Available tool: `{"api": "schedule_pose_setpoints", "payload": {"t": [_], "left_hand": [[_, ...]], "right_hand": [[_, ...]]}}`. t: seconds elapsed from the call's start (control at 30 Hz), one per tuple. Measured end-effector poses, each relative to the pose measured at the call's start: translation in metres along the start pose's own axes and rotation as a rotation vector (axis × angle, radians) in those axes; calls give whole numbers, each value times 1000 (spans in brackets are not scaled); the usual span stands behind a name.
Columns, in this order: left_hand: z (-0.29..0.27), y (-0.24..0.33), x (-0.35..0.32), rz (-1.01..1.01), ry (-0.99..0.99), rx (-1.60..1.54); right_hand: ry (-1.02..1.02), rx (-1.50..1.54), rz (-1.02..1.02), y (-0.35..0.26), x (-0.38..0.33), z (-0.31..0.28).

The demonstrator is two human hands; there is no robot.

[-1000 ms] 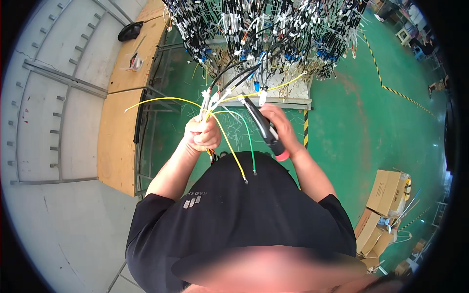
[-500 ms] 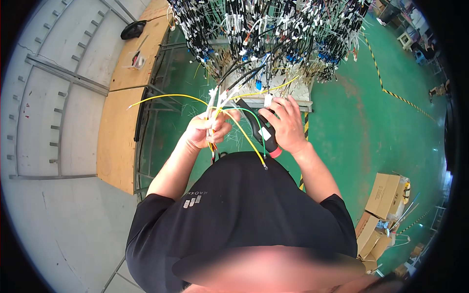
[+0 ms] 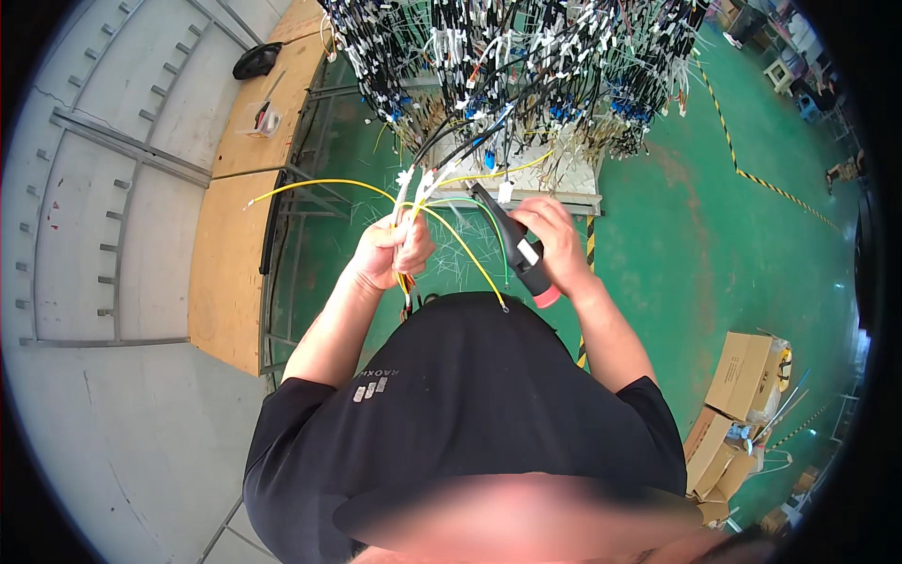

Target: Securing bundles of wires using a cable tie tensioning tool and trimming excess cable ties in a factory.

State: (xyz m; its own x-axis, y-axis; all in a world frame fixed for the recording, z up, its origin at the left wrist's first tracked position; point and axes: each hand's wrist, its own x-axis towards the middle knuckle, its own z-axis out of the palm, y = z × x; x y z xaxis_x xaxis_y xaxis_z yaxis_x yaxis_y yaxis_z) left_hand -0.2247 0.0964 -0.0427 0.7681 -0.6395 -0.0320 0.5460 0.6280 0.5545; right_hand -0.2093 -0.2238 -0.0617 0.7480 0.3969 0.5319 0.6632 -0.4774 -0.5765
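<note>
Since half a second earlier, the right hand (image 3: pixel 556 237) had drawn slightly back from the wire bundle (image 3: pixel 411 202), and the black hand tool (image 3: pixel 517 246) it carried had swung so that its dark nose pointed up and left toward the wires while its pink-capped butt sat low by the wrist. That shift suggested the tool was being lined up on the bundle rather than working on it; its nose appeared close to the wires but not plainly touching them.

To the left, a wooden bench (image 3: pixel 230 263) ran along the grey wall, bearing a dark rounded object (image 3: pixel 256 60) and a small clear box (image 3: pixel 263 117). The left hand (image 3: pixel 393 252) was raised before the chest, forearm angled up from the lower left, its grip closed around the bundle of white-tipped, yellow and green wires. One long yellow wire (image 3: pixel 310 186) arched away to the left, and another trailed down over the black shirt (image 3: pixel 451 414).

The right hand was held level with the left, forearm rising from the lower right, its grip wrapped firmly around the tool's body. Above both hands hung a dense rack of cable harnesses (image 3: pixel 517 66). At far right, cardboard boxes (image 3: pixel 742 376) stood on the green floor (image 3: pixel 714 235).
</note>
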Motion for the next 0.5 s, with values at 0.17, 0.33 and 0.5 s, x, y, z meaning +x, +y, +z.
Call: {"api": "schedule_pose_setpoints", "payload": {"t": [0.17,0.33,0.5], "left_hand": [[-2,0,4,-42,-169,-111],[9,1,9,-57,-229,-169],[8,-1,9,-31,-213,-167]], "right_hand": [[-129,550,54,8,4,15],[-258,861,56,14,10,39],[-322,912,60,13,10,48]]}}
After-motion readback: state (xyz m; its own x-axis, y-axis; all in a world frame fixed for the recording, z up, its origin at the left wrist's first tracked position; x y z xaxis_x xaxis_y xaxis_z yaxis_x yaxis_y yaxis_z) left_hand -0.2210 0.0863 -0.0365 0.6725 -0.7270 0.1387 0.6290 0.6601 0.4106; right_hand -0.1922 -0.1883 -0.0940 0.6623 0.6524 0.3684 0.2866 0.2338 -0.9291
